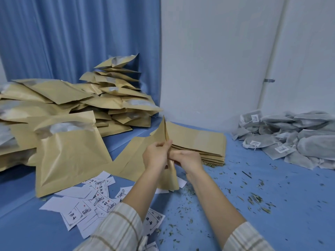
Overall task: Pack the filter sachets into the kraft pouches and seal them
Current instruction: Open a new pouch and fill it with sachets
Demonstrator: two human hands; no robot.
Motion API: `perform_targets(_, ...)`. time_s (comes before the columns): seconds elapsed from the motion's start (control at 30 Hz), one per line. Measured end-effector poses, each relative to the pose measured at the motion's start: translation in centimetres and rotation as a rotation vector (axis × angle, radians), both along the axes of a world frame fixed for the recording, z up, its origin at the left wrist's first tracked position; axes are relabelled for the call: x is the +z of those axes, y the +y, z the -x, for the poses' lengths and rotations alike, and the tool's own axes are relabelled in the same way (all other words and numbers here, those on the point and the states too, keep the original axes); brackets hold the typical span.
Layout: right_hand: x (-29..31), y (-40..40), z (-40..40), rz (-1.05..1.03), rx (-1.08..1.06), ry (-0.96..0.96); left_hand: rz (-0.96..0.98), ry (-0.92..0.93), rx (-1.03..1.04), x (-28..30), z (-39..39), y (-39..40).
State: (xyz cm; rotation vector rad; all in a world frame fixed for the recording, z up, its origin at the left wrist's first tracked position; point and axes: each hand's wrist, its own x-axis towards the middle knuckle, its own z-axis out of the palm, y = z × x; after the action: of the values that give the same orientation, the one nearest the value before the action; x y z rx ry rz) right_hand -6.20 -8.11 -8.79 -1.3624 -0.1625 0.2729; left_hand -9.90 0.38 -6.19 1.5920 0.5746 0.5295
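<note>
Head cam, only view we get, so here goes. Both hands are together mid-frame on one empty kraft pouch [165, 142], held edge-on and upright. Left hand [156, 154] pinches its left wall, right hand [186, 159] has fingers curled at the mouth, looks like it's prying it open. Pouch is off the desk [272, 205], right in front of the flat stack of empty pouches [199, 142].

What could go wrong imo:
- kraft walls stick together, so pulling too hard at the mouth could tear or crease the seal edge, and then it prob won't seal clean.
- there's loose leaf crumbs [257, 198] all over the blue top. If bits get onto the pouch lip the seal could come out weak.
- sachets are well off to the right, so one hand has to let go to fetch one, and the pouch may flop shut again.
- filled pile on the left leans pretty tall, and tossing another on could slide it.

Counts, best I can do:
- hands: 2
- pouch in hand: 1
- empty stack: 1 stack plus a couple loose ones beside it, sheets too thin to count
- filled pouches [72, 153] at left: dozens, can't count exactly, heap overlaps
- filter sachets [290, 140] at right: maybe 15-20 visible, pile runs off frame
- printed paper slips [87, 201] near the left sleeve: approx a dozen, overlapping
</note>
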Motion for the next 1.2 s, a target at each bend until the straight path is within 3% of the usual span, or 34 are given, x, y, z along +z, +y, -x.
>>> perform_targets(0.13,-0.2,-0.5,-0.2,-0.052,0.159,0.045,0.014,-0.069,-0.019,-0.5,0.3,0.1)
perform_targets(0.23,-0.6,-0.3,-0.1,-0.056,0.092,0.023,-0.174,-0.043,0.017,-0.8,-0.1,0.2)
perform_targets(0.27,-0.6,-0.2,0.0,0.033,0.007,-0.08,-0.281,-0.021,0.027,-1.0,-0.2,0.2)
perform_targets(0.37,-0.8,0.3,0.4,0.59,-0.181,-0.603,-0.579,0.003,0.043,-1.2,0.1,-0.4)
perform_targets(0.43,-1.0,0.7,0.6,0.7,-0.174,-0.72,-0.635,-0.018,0.02,-1.2,0.3,-0.9)
perform_targets(0.5,-1.1,0.8,0.1,0.639,-0.269,-0.666,-0.631,-0.003,0.046,-1.1,0.1,-0.8)
perform_targets(0.6,-0.6,-0.2,-1.3,0.467,-0.458,-0.401,-0.591,-0.044,0.122,-1.4,-0.3,-0.4)
perform_targets(0.7,-0.7,-1.4,-1.9,0.432,-0.38,-0.405,-0.669,-0.061,0.092,-1.0,-0.4,-0.6)
perform_targets(0.77,-0.6,-1.9,-1.7,0.483,-0.391,-0.587,-0.835,0.01,0.05,-0.5,-0.8,-1.0)
perform_targets(0.83,-0.3,-2.2,-1.6,0.666,-0.437,-0.805,-0.998,0.09,0.037,-0.1,-1.1,-1.4)
perform_targets(1.03,1.6,-3.2,-2.1,0.909,-0.139,-1.064,-1.312,0.142,0.022,0.5,-0.9,-3.7)
perform_targets(1.1,2.5,-3.5,-2.4,0.934,-0.095,-1.065,-1.33,0.125,-0.01,0.9,-0.8,-4.3)
perform_targets(1.2,3.6,-4.2,-3.1,1.003,-0.106,-1.065,-1.347,-0.069,0.006,1.9,-0.3,-4.8)
